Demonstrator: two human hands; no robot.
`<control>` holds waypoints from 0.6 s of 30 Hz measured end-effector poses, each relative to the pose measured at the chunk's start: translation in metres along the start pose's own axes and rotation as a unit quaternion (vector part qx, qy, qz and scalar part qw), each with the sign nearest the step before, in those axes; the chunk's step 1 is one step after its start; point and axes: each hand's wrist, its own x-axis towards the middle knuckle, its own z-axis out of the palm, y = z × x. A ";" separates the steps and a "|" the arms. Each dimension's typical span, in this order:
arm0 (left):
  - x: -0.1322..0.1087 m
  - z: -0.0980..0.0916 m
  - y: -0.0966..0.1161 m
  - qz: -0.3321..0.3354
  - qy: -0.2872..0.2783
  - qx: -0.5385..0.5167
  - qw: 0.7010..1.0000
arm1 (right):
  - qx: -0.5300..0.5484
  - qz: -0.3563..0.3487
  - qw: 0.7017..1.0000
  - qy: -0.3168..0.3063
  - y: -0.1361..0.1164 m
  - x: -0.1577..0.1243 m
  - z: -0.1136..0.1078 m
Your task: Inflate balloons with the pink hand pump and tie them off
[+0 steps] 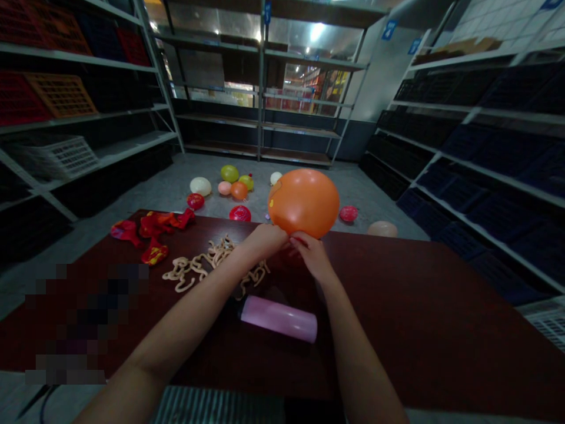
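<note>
1. Balloon [303,202]: orange, inflated, held in the air over the middle of the table's [419,306] far edge, neck downward.
2. Left hand [265,240]: fingers closed about the balloon's neck from the left.
3. Right hand [311,253]: fingertips pinched shut on the same neck from the right, touching the left hand.
4. Risk, air loss: the neck looks sealed by finger pressure alone. A slackened pinch or a change of grip between the hands would probably let the air out.
5. Risk, escape: if both grips slip, the balloon could shoot off past the far edge to the floor balloons [229,174].
6. Risk, burst: the skin is stretched tight. A fingernail dug into the neck or a hard pull could tear it.
7. Risk, knock: the pink cylinder [279,318] lies on its side between the forearms, toward the near edge. A dropped elbow could set it rolling.
8. Risk, tangle: the beige pieces [207,262] lie just under the left wrist and could be swept along.
9. Red skins [152,227]: far-left corner, well apart, no hazard judged.
</note>
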 end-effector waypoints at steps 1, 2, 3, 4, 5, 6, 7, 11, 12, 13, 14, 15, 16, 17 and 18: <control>0.000 -0.001 0.000 0.010 0.002 0.001 1.000 | 0.010 -0.001 1.000 -0.002 -0.001 0.000 -0.001; -0.001 -0.001 0.001 0.021 0.002 0.002 1.000 | 0.016 -0.002 1.000 -0.004 -0.002 -0.001 -0.002; -0.002 -0.003 0.002 0.030 0.001 0.003 1.000 | 0.019 -0.004 1.000 -0.006 -0.003 -0.001 -0.004; -0.003 -0.004 0.003 0.038 -0.002 0.004 0.999 | 0.020 -0.006 1.000 -0.007 -0.003 -0.001 -0.005; -0.004 -0.006 0.004 0.044 -0.006 0.003 0.999 | 0.021 -0.009 1.000 -0.005 -0.003 -0.002 -0.006; -0.005 -0.009 0.005 0.046 -0.011 0.000 0.999 | 0.020 -0.010 1.000 -0.002 -0.003 -0.002 -0.006; -0.006 -0.012 0.007 0.047 -0.014 -0.009 0.999 | 0.018 -0.010 1.000 0.004 -0.003 -0.003 -0.007; -0.009 -0.026 0.009 0.041 0.003 -0.076 0.996 | 0.015 -0.003 1.000 0.020 -0.005 -0.005 -0.009; -0.010 -0.029 0.009 0.038 0.014 -0.085 0.996 | 0.015 -0.005 1.000 0.022 -0.006 -0.006 -0.009; -0.010 -0.031 0.008 0.036 0.027 -0.088 0.995 | 0.014 -0.009 1.000 0.023 -0.008 -0.006 -0.009; -0.011 -0.033 0.007 0.035 0.042 -0.085 0.995 | 0.012 -0.013 1.000 0.025 -0.009 -0.007 -0.009; -0.011 -0.035 0.006 0.034 0.059 -0.079 0.995 | 0.009 -0.017 0.999 0.029 -0.011 -0.007 -0.009; -0.012 -0.037 0.006 0.036 0.077 -0.073 0.994 | 0.005 -0.021 0.999 0.030 -0.013 -0.008 -0.009; -0.013 -0.039 0.006 0.039 0.095 -0.068 0.992 | 0.005 -0.026 0.999 0.033 -0.015 -0.008 -0.009; -0.014 -0.041 0.006 0.043 0.114 -0.063 0.990 | 0.008 -0.032 0.999 0.036 -0.017 -0.008 -0.008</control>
